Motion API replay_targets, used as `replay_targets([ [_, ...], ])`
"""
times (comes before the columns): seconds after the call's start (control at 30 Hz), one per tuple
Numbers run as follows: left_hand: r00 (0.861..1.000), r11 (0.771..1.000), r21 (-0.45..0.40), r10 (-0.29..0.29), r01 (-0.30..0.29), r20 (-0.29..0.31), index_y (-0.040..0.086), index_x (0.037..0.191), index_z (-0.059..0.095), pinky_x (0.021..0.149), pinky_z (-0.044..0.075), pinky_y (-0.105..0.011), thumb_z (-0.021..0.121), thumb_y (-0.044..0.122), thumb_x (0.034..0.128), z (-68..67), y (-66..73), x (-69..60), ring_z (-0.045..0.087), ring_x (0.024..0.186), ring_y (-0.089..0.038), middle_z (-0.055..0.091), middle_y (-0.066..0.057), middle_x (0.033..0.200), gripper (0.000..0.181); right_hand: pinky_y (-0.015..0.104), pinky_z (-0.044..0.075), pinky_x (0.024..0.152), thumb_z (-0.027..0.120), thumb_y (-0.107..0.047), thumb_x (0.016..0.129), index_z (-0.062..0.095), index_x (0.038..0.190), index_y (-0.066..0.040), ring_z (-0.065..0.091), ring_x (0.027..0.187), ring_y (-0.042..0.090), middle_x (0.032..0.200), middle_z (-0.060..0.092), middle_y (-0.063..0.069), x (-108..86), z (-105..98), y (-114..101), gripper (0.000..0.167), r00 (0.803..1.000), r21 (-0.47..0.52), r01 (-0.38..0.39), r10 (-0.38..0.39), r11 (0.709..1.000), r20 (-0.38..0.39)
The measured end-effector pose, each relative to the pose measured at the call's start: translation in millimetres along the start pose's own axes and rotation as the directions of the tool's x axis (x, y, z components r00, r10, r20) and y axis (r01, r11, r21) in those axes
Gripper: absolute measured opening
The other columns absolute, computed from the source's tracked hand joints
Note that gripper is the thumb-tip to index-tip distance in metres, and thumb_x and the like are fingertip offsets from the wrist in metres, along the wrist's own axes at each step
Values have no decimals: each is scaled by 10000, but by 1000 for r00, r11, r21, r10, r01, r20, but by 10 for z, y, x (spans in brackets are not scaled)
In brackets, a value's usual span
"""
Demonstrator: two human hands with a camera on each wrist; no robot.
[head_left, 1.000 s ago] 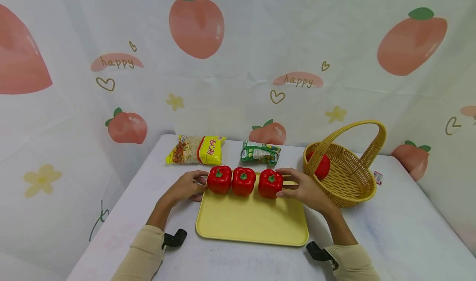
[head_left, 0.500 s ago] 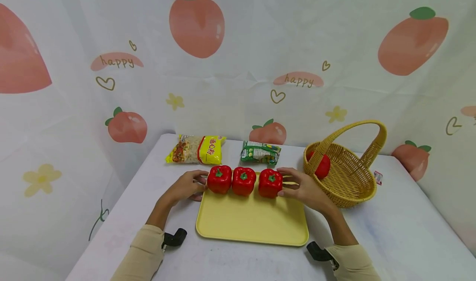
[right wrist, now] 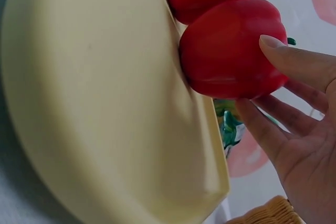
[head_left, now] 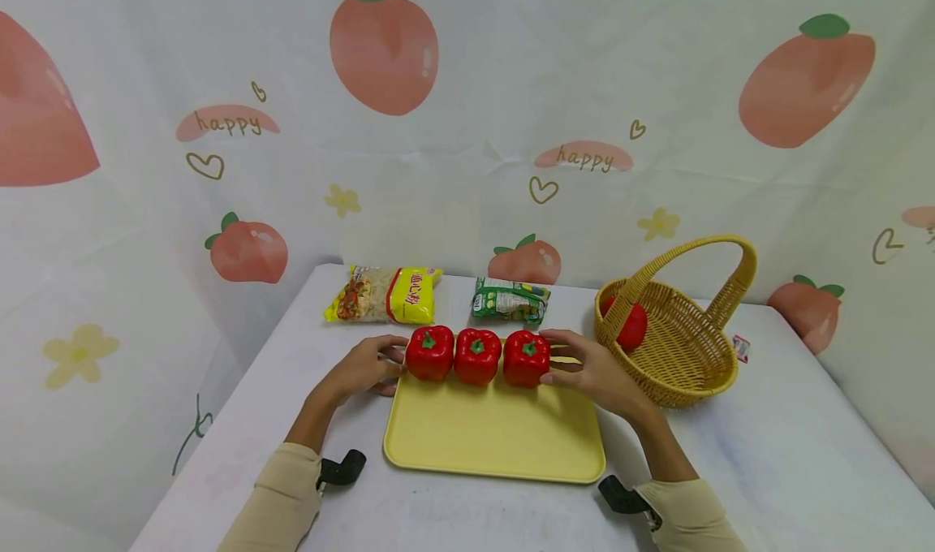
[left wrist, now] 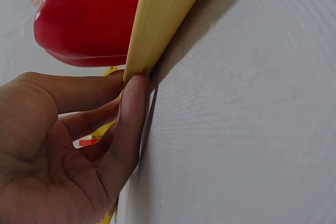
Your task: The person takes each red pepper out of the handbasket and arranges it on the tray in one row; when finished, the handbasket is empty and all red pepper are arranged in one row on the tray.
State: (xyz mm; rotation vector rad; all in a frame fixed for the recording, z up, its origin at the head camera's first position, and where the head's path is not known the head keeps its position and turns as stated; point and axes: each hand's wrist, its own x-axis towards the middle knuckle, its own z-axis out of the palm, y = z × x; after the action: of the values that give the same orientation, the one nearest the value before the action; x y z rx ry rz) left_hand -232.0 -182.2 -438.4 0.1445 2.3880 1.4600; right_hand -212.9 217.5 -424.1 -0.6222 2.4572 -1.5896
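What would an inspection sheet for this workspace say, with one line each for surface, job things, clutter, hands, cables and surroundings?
Surface: white table, pale smudges in places.
Job things: yellow tray; three red peppers in a row along its far edge.
Clutter: yellow packet and green packet beyond the tray; basket to its right, with a red object inside.
Hands: left hand pinches the tray's rim; right hand holds the rightmost pepper.
Cables: nothing seen.
Surroundings: pale backdrop printed with fruit, flowers and hearts.
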Motion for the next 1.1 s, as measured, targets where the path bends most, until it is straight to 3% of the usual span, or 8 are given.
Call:
replay_targets([
  [0.53, 1000, 1000, -8, 1, -1, 6, -27, 1499, 528, 737, 665, -352, 631, 37, 947, 5, -24, 28, 667, 993, -242, 624, -181, 1216, 565, 432, 593, 1032, 840, -190, 915, 552, 1515, -65, 650, 1292, 402, 1502, 595, 179, 6, 32, 16, 677, 1000, -38, 4, -4, 999, -18],
  [0.67, 1000, 1000, -7, -3, 3, 4, -22, 1499, 529, 743, 666, -354, 631, 36, 945, 12, -23, 30, 665, 996, -245, 623, -180, 1221, 566, 464, 590, 1033, 834, -179, 919, 527, 1525, -31, 644, 1293, 425, 1520, 571, 208, -11, 8, 10, 695, 1000, -49, 6, -7, 999, -22],
  [0.87, 1000, 1000, -9, -10, 10, 5, -12, 1498, 535, 749, 665, -351, 635, 39, 948, 20, -17, 32, 668, 1006, -242, 627, -179, 1232, 561, 397, 610, 997, 828, -161, 923, 533, 1516, -15, 643, 1283, 448, 1490, 584, 235, -64, -52, -39, 678, 998, -61, -8, 4, 998, -66],
  [1.1, 1000, 1000, -11, -7, 7, 7, -18, 1497, 531, 745, 664, -350, 643, 47, 962, -1, -14, 16, 675, 1013, -240, 632, -193, 1251, 550, 283, 623, 930, 829, -179, 924, 616, 1445, -71, 677, 1220, 446, 1403, 651, 232, -185, -188, -128, 573, 987, -151, 54, -75, 987, -141],
])
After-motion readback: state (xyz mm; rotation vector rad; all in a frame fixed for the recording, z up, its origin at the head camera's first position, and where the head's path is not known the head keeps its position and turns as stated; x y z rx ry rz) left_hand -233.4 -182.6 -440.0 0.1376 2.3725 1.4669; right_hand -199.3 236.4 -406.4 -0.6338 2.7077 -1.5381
